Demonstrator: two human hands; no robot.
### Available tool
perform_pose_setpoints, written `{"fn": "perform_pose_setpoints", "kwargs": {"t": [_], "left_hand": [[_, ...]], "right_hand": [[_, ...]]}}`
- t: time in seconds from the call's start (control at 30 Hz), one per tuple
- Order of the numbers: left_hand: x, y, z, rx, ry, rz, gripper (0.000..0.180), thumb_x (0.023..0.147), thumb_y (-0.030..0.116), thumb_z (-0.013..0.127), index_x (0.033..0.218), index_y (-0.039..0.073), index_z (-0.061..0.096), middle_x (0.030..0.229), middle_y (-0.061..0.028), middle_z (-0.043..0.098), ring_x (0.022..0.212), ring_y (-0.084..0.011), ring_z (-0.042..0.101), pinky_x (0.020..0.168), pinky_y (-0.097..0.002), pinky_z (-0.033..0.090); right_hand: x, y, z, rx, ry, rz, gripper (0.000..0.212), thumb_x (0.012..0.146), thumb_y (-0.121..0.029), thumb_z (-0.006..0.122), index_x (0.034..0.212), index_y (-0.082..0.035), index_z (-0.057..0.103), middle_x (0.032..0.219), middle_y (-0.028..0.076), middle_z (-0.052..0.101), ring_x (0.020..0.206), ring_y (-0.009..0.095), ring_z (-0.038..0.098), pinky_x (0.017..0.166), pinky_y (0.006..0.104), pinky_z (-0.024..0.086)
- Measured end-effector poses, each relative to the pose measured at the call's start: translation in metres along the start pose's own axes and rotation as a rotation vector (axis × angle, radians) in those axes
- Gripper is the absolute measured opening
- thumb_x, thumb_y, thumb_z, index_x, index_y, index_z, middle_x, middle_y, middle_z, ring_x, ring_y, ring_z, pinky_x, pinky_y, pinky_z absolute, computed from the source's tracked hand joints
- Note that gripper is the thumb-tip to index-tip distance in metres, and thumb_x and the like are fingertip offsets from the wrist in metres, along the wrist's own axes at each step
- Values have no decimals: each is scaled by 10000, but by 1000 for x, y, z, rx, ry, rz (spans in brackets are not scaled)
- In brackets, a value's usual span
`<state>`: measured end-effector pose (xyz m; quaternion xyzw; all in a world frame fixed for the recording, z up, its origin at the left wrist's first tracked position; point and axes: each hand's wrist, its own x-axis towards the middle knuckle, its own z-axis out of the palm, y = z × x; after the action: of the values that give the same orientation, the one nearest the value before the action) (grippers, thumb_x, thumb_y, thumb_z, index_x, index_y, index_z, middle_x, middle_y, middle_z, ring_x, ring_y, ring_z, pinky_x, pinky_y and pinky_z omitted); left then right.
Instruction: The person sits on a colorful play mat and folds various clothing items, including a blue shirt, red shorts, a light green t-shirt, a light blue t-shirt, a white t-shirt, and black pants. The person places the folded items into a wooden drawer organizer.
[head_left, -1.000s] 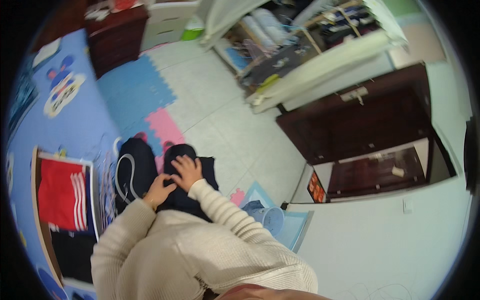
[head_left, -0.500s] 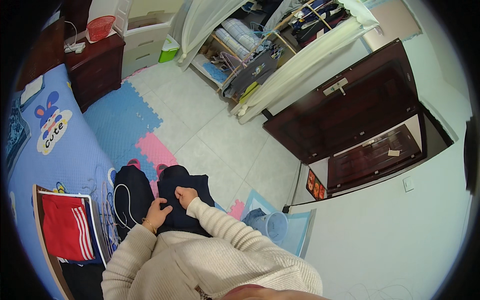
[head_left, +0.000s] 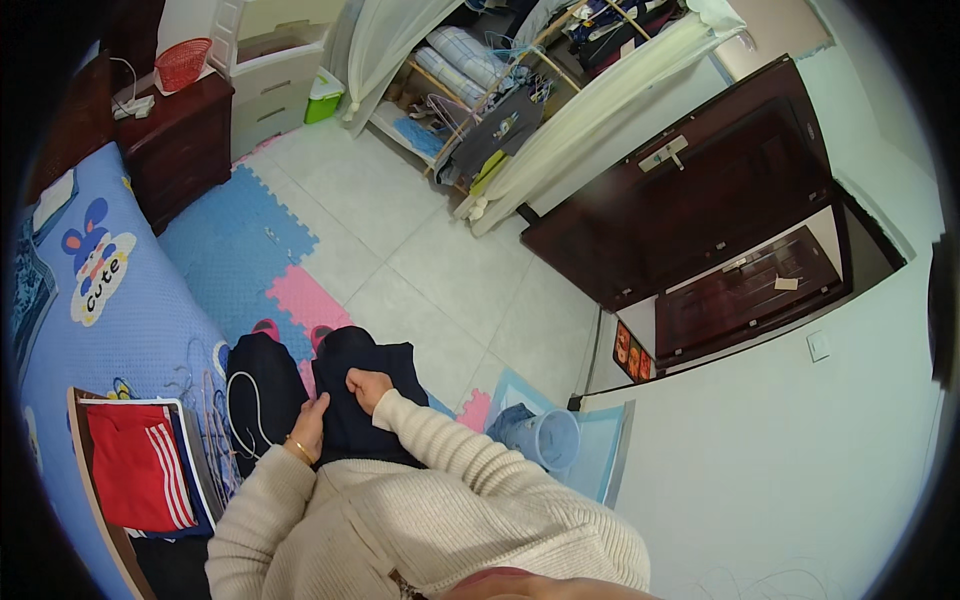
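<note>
A dark navy folded piece of clothing (head_left: 385, 362) lies over my lap, mostly on the right thigh. My left hand (head_left: 311, 428) holds its left edge, the fingers close together and partly turned from view. Curled on top of the cloth, my right hand (head_left: 369, 388) pinches the fabric near the middle. A thin white loop (head_left: 258, 405) rests on my left thigh, beside the left hand. To the left, a white-rimmed bin (head_left: 185, 440) holds a folded red garment with white stripes (head_left: 137, 466) and darker clothes.
Several wire hangers (head_left: 208, 430) lie between the bin and my leg, on the blue bed (head_left: 160, 345). At my right stands a clear blue bucket (head_left: 556, 440) with dark cloth beside it. Foam mats (head_left: 235, 235) cover part of the tiled floor; a dark door (head_left: 700, 190) stands ajar.
My left hand's fingers have drawn together and straightened along the cloth's left edge. The right hand has shifted slightly left. The whole view has turned a little.
</note>
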<state>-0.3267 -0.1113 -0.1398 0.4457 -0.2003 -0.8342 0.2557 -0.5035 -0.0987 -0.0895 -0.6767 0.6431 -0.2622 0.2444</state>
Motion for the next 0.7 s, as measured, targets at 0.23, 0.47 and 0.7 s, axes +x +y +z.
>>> {"fn": "perform_pose_setpoints", "kwargs": {"t": [0.23, 0.47, 0.7], "left_hand": [[41, -15, 0, 87, 146, -266, 733, 847, 632, 434, 1243, 18, 497, 1165, -130, 590, 1066, -257, 564, 943, -369, 430], [14, 6, 19, 8, 49, -235, 788, 850, 624, 440, 1312, -14, 406, 1244, -149, 532, 1110, -257, 538, 952, -339, 417], [-6, 23, 32, 21, 118, -196, 745, 854, 616, 441, 1281, 5, 450, 1175, -147, 579, 1041, -251, 584, 911, -349, 456]], "right_hand": [[13, -10, -8, 484, 46, 321, 343, 961, -231, 406, 1245, -54, 481, 530, 34, 486, 461, 104, 471, 474, 266, 394], [14, 6, -8, 584, -33, 396, 316, 919, -85, 407, 1205, -67, 540, 534, 19, 488, 412, 104, 449, 423, 258, 388], [11, -8, -6, 388, 127, 578, 152, 870, -80, 428, 835, -46, 572, 547, 59, 548, 403, 146, 522, 410, 295, 417]]}}
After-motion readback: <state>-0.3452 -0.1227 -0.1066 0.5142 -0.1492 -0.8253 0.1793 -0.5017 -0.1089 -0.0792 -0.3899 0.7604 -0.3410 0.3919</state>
